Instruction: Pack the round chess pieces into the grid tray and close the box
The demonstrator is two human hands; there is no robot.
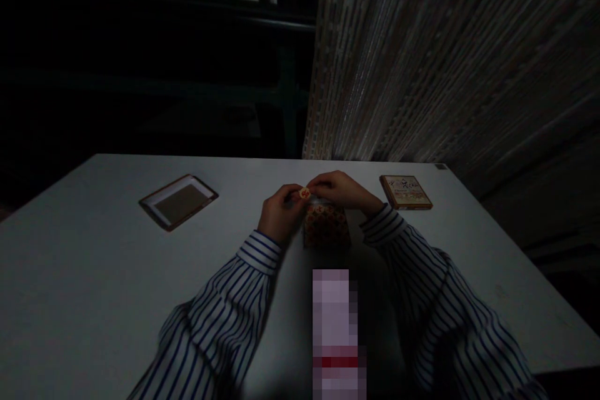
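Note:
Both my hands meet at the middle of a white table [94, 250]. My left hand [278, 212] and my right hand [341, 190] pinch together a small round piece with a red mark [304, 193]. Just under them sits a small red-patterned bag or pouch [327, 228]; the right hand's fingers rest on its top edge. Both sleeves are white with dark stripes. The scene is dim, so whether the round piece is attached to the pouch is unclear.
A flat brown-rimmed tray or box lid [179, 201] lies at the left. A small printed box [405, 192] lies at the right near the table's far edge. A tall ribbed stack or wall [445, 56] rises behind the table.

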